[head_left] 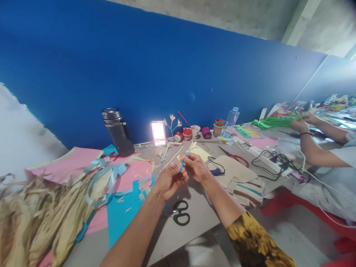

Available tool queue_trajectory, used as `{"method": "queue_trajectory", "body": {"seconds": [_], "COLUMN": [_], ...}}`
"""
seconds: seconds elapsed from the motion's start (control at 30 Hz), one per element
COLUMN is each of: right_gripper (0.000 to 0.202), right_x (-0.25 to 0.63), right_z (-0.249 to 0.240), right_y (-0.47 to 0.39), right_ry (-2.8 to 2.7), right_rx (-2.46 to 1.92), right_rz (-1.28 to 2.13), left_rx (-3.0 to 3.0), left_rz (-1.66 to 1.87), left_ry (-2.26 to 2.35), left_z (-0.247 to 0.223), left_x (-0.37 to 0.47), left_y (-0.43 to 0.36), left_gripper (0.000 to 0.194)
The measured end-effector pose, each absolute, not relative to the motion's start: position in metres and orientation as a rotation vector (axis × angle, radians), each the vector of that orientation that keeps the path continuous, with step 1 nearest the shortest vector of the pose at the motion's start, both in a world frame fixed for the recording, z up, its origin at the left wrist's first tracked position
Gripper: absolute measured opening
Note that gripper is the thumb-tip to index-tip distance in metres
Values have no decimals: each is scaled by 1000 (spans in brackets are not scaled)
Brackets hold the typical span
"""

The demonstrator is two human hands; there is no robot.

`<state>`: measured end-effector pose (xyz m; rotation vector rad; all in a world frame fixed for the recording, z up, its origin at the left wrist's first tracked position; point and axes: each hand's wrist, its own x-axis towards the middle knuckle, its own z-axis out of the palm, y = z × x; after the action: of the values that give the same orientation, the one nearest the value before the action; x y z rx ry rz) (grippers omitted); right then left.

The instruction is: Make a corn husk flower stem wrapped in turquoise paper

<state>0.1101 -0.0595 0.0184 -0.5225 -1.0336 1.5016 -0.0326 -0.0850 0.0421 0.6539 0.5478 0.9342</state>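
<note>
A small craft flower (192,146) with pale petals and a blue-wrapped stem is held above the table, tilted up to the right. The fingertips of my right hand (197,168) pinch its stem just under the petals. My left hand (170,180) is closed at the stem's lower blue end. Black-handled scissors (182,218) lie below my hands, their blades partly hidden by my left forearm. Behind stands a branch of similar flowers (172,129) on blue stems, and another pale flower (160,154) lies nearer on the table.
Dried husks (41,218), blue paper (119,218) and a ribbon coil (90,196) cover the left. A dark thermos (118,133) stands behind. To the right are red-handled pliers (240,160), cloth (230,168), a power strip (267,159) and a co-worker's hands (302,122) with green strips.
</note>
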Motion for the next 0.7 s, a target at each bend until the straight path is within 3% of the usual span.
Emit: {"method": "queue_trajectory", "body": {"seconds": [0.2,0.47,0.7], "right_gripper": [30,31,32], "right_x": [116,110,109], "right_z": [14,13,16], "right_y": [-55,-56,-58], "right_ry": [-1082,-1086,-1147], "right_rx": [-467,-695,-771], "right_rz": [1536,1383,1231], "left_rx": [654,1090,932], "left_rz": [931,1342,1091], "left_ry": [618,978,857], "left_z": [43,34,37], "left_x": [-31,-29,-34], "left_y": [-86,-80,-80], "left_gripper": [26,20,27]}}
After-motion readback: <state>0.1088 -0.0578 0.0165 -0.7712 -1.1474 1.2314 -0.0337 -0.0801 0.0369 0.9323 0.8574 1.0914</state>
